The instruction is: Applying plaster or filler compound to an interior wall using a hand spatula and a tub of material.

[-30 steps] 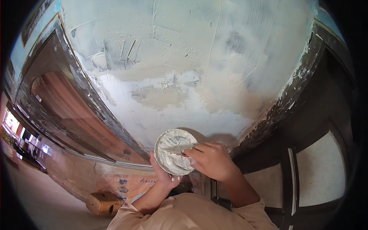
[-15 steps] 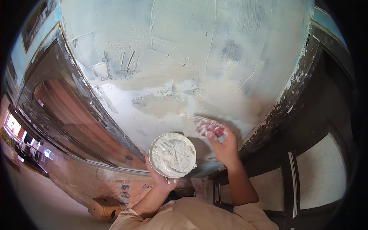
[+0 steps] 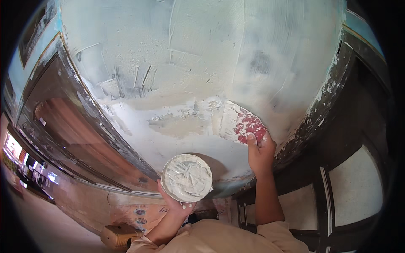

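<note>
My left hand point(image 3: 173, 203) is closed around the lower left side of a round tub of white putty point(image 3: 187, 178), holding it up in front of the wall. Putty smears cover the tub's rim, and bits of it cling to my fingertips. In my right hand point(image 3: 261, 152) is a red putty spreader point(image 3: 252, 125), pinched between thumb and fingers. Its wide edge, thick with white putty, lies against the wall point(image 3: 198, 55). Fresh white putty and rough ridges mark the wall to the left of the spreader.
A dark, paint-flecked frame point(image 3: 97, 122) borders the wall at left, another point(image 3: 308, 114) at right. Dark door panels point(image 3: 354, 185) stand at the right. Below left are a brown plastic object point(image 3: 120, 236) and a printed sheet point(image 3: 139, 217) on the floor.
My right hand has moved up and to the right along the wall, and the spreader now shows its broad face. The tub has shifted slightly down and left in view.
</note>
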